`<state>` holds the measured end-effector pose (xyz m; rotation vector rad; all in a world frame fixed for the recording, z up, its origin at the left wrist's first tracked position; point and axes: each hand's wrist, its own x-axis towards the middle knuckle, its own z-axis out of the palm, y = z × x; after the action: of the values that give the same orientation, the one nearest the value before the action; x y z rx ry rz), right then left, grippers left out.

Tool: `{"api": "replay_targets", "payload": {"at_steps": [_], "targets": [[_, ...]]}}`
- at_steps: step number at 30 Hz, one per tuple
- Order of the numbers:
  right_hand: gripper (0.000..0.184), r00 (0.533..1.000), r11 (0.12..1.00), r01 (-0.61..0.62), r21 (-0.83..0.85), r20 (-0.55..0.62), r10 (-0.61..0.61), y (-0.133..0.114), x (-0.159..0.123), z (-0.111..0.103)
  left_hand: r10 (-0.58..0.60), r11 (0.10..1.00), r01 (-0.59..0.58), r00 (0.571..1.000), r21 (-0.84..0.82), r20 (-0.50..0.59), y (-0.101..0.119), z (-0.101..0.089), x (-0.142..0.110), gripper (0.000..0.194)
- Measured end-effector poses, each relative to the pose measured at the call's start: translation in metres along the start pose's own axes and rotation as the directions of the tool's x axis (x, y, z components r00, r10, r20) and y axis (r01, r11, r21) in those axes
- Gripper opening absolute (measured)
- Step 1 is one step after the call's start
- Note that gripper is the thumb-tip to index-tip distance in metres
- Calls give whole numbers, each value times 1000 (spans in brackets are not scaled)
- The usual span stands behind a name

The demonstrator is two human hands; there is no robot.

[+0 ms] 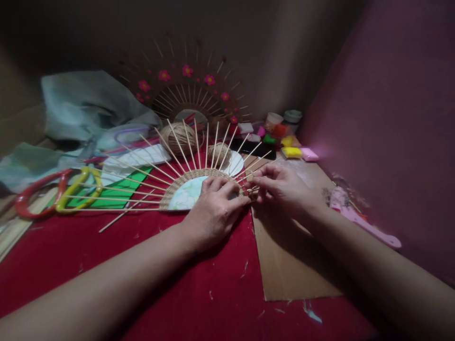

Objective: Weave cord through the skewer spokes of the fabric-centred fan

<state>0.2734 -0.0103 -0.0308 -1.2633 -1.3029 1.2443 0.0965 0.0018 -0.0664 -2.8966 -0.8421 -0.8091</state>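
Observation:
A half-round woven fan [194, 175] with thin wooden sticks spread outward lies on the red cloth, a pale blue-green patterned piece [186, 192] at its centre. My left hand [218, 203] rests over the fan's lower right, its fingers bent and closed on the woven band. Beside it, my right hand [280, 187] has thumb and fingers pinched together among the rightmost sticks, on what looks like a thin strand of twine. The fingertips hide most of that strand. A ball of twine [178, 137] and a smaller twine ball [219, 155] sit behind the sticks.
Cardboard [295, 265] lies under my right forearm, over the red cloth [170, 293]. Red-handled scissors [26, 199] and a yellow handle [64, 203] lie left. A flowered stick fan [187, 71] stands behind. Colourful packets [291, 152] and a pink tool [369, 225] are right.

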Motion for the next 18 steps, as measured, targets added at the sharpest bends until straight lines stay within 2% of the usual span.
{"api": "replay_targets", "payload": {"at_steps": [11, 18], "targets": [[11, 999, 997, -41, -62, -15, 40, -3, 0, -4, 3, 999, -5, 999, 42, 36, 0, 0, 0, 26], [7, 999, 971, -22, -240, -33, 14, -30, -10, -19, 4, 999, -6, 999, 38, 34, 0, 0, 1, 26]]}}
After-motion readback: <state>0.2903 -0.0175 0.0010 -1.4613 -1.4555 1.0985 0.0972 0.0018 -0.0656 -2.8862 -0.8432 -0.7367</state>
